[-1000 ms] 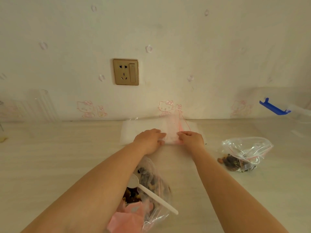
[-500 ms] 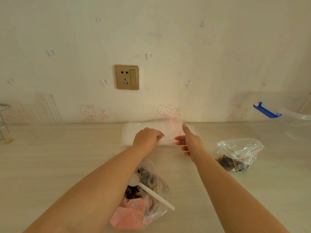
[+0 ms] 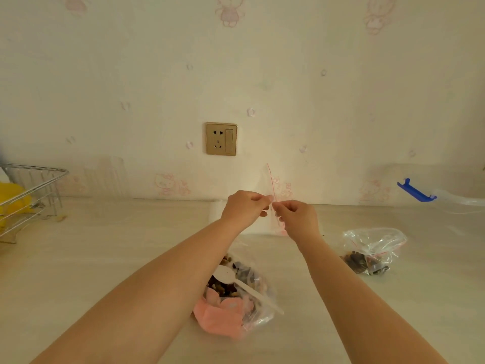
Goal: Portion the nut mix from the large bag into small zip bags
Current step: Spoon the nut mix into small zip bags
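My left hand (image 3: 245,207) and my right hand (image 3: 296,215) pinch one empty small zip bag (image 3: 273,185) between them, lifted off the counter with its red zip line standing upward. Under them lies the flat stack of empty zip bags (image 3: 217,212) by the wall. The large bag of nut mix (image 3: 252,290) lies open close to me beneath my left forearm, with a white plastic spoon (image 3: 236,281) resting in it and a pink part at its near end. A small filled zip bag (image 3: 372,249) sits at the right.
A wire rack (image 3: 29,195) with something yellow in it stands at the far left. A blue clip (image 3: 416,191) on clear plastic lies at the back right. A gold wall socket (image 3: 221,139) is on the wall above the counter.
Both hands were pressed on the bag stack; they have now lifted one small bag off it and hold it up. My view has tilted upward.
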